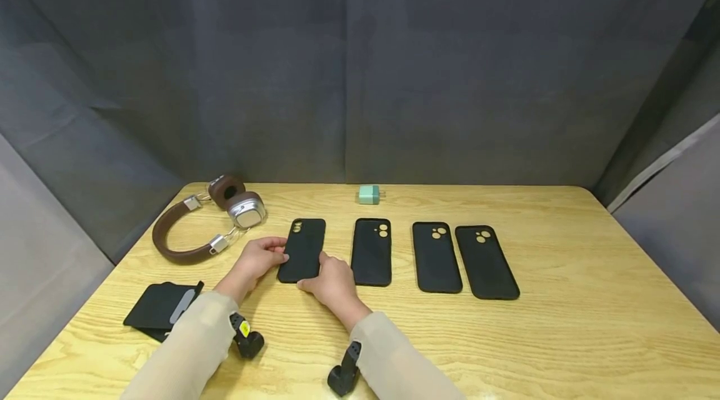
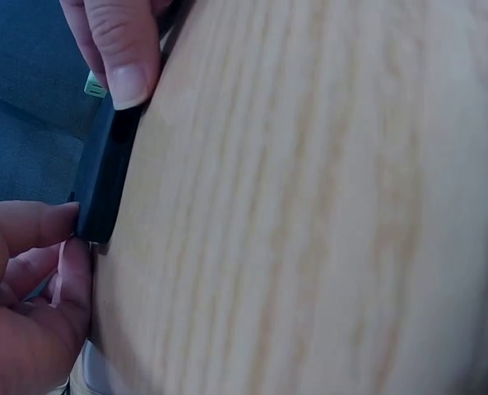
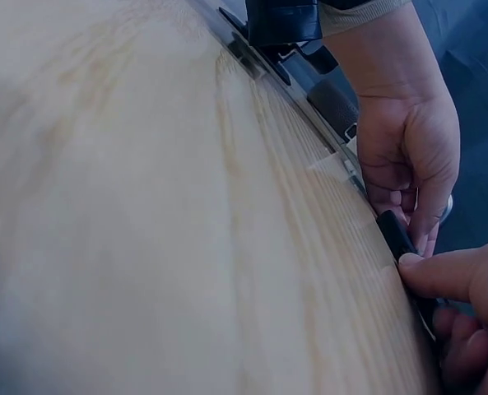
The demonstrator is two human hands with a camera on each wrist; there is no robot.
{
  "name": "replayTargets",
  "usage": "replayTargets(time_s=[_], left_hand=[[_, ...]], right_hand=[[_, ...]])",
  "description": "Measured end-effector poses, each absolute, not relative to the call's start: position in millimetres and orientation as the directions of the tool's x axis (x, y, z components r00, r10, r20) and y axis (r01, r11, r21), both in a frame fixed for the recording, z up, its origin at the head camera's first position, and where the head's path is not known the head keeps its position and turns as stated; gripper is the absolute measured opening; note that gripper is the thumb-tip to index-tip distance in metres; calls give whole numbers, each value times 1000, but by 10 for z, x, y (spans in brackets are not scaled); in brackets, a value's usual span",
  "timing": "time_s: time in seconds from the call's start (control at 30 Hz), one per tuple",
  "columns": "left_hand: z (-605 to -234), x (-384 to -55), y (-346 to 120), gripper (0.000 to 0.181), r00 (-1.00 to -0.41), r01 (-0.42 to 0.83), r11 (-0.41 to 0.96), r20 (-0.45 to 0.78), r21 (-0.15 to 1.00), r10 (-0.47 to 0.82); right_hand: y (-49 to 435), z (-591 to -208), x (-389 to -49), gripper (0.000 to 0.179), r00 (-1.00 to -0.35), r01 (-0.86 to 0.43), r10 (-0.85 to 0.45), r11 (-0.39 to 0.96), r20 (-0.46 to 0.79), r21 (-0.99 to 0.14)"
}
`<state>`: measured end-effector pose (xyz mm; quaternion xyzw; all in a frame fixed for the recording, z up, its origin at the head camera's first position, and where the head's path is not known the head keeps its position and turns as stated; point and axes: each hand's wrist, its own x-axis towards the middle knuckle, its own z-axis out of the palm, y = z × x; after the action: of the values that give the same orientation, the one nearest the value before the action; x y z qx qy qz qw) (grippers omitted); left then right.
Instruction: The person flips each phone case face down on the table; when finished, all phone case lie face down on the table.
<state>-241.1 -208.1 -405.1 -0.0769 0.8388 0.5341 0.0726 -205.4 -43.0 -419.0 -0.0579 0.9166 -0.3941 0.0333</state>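
A black phone case (image 1: 304, 250) with a camera cutout at its top left lies between both hands, the leftmost of a row of similar cases. At its left edge, my left hand (image 1: 258, 261) pinches it between thumb and fingers; in the left wrist view this hand (image 2: 30, 288) is at the case's corner. My right hand (image 1: 333, 284) holds the lower right corner, thumb along the bottom edge and a finger on the right side. Seen from the right wrist, the right thumb presses the edge of the case (image 3: 396, 233). Just right of this hand lies a second phone case (image 1: 372, 253).
Two more black phone cases (image 1: 437, 256) (image 1: 487, 262) lie farther right. Brown and silver headphones (image 1: 182, 256) rest at the back left, with a black flat pouch-like item (image 1: 154, 306) nearer. A mint-green plug charger (image 1: 369, 194) stands near the table's back edge, before a dark curtain (image 1: 349, 75).
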Motion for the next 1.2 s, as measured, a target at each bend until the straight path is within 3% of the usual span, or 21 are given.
replayTargets(time_s=[0.57, 0.8, 1.2], left_hand=[[-4033, -2445, -2062, 39, -975, -222, 373, -215, 901, -60], [-3951, -2418, -1945, 37, -987, -140, 344, -103, 929, -123], [-3847, -2383, -1470, 40, -999, -33, 253, -41, 967, 27]], right_hand=[[-399, -4151, -2057, 78, -992, 4, -98, 607, -79, -795], [-209, -3997, -1990, 76, -990, 42, -98, 472, -100, -880], [308, -3724, -1982, 67, -999, 24, -15, 423, -34, -906]])
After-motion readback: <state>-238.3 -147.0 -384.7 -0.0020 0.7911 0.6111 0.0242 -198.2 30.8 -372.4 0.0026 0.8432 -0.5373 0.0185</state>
